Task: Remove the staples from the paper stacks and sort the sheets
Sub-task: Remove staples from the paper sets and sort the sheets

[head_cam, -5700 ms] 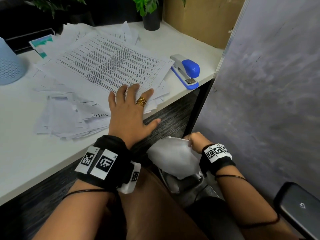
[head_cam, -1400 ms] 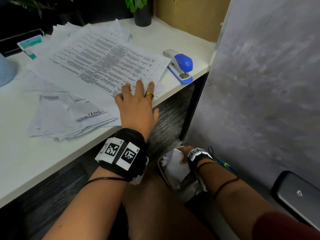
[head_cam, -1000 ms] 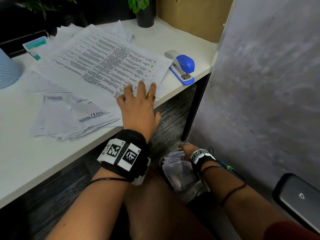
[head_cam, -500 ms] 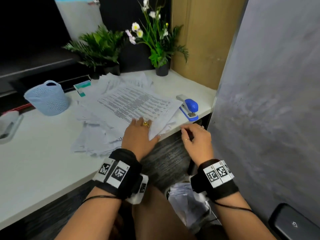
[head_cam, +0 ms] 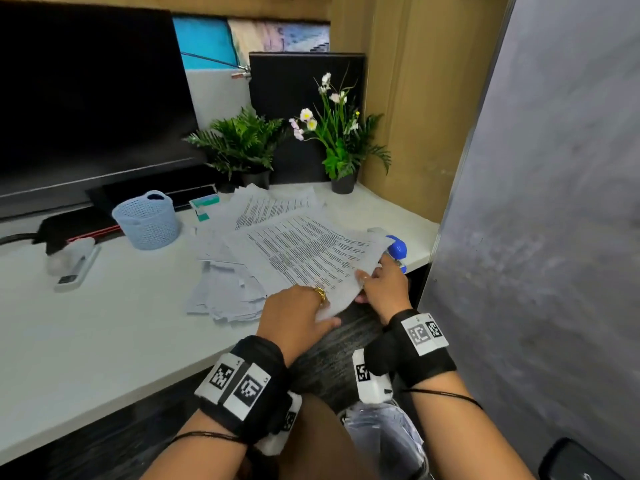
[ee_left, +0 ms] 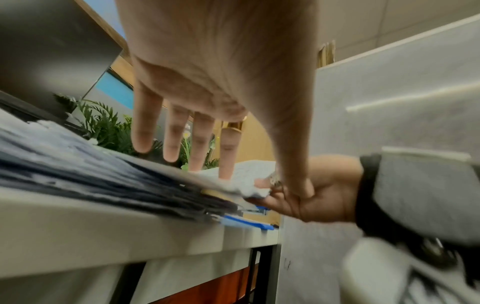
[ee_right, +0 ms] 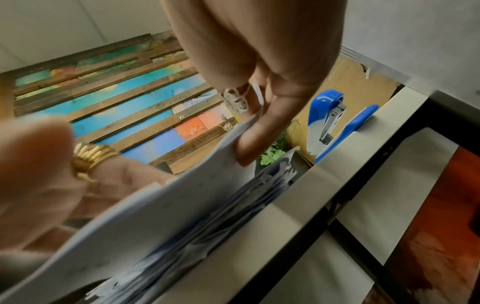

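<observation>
- The left hand (head_cam: 294, 313) lies flat with straight fingers (ee_left: 197, 142) on the near edge of the printed top sheet (head_cam: 311, 254), fingertips pressing down on the paper; a gold ring (head_cam: 320, 294) sits on one finger.
- The right hand (head_cam: 381, 289) pinches the near right corner of that same sheet between thumb and fingers (the right wrist view shows the thumb (ee_right: 262, 131) under the edge and the paper lifted off the pile below).
- The sheet tops a loose paper pile (head_cam: 228, 289) spread across the middle of the white surface (head_cam: 86, 341), its near corner hanging past the surface's front edge.
- More printed pages (head_cam: 273, 206) fan out behind it, towards the back wall.
- A blue stapler (head_cam: 394, 249) stands at the right end of the surface, just beyond the right hand and partly covered by the sheet's far corner.
- A pale blue mesh basket (head_cam: 147, 220) stands left of the papers, well apart from them; a white device (head_cam: 72, 265) lies farther left.
- Two potted plants (head_cam: 242, 147) stand at the back, beside a dark monitor (head_cam: 86, 91).
- Below the surface, between the person's knees, is a bin holding crumpled paper (head_cam: 381, 431) (its contents are blurred).
</observation>
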Available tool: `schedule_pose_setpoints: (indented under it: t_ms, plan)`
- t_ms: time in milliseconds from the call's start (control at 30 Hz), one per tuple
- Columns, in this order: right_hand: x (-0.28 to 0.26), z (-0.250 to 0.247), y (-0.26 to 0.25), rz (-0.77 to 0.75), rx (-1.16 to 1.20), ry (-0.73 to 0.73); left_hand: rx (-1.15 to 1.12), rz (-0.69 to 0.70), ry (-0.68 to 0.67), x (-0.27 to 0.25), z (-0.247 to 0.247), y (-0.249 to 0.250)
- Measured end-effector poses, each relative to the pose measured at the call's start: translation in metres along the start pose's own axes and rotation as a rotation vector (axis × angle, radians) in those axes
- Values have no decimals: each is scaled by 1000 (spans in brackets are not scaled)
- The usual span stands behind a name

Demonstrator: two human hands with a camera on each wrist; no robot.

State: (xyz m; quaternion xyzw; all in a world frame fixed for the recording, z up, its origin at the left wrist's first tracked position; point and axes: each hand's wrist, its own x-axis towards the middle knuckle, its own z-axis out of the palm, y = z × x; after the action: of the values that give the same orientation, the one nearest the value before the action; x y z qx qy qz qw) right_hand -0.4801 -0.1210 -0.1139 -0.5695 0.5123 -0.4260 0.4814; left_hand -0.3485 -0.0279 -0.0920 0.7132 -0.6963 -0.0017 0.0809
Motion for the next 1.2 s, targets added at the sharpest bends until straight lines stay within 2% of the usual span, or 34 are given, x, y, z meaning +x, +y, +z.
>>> schedule_pose_setpoints:
  t_ms: [67,133,367,533,633,700,767,833,933,1000,1133,1200]
  plan:
    - [-6,-1,1,-16,68,0,-89,-47,-72,-3,-5,-3]
    - [-13,-3,2,-38,113,19,-111,-60,-63,-3,-15,-7]
    - [-32,-27,2,-146,184,55,-27,7,176,26,-72,-20]
    - [-46,-33,9,-189,184,12,233,92,153,43,-79,-24]
    - [-50,-31,14,-142,144,-104,166,81,132,43,-69,-29]
    - [-49,-33,7,-93,-107,-275,148,76,87,41,-62,-37]
    - [-38,-38,-8,-113,-551,-388,157,78,56,40,-55,-49]
    - [-21,-39,-27,-193,-749,-298,149,74,52,38,-48,-59]
    - [24,-35,-46,-331,-796,8,154,70,49,37,-41,-65]
    - [54,-28,-48,-309,-907,85,160,68,32,36,-39,-65]
    - [81,-23,-50,-9,-1137,4,183,91,24,31,-33,-68]
    - [84,-26,-45,13,-1205,-87,199,96,24,28,-31,-70]
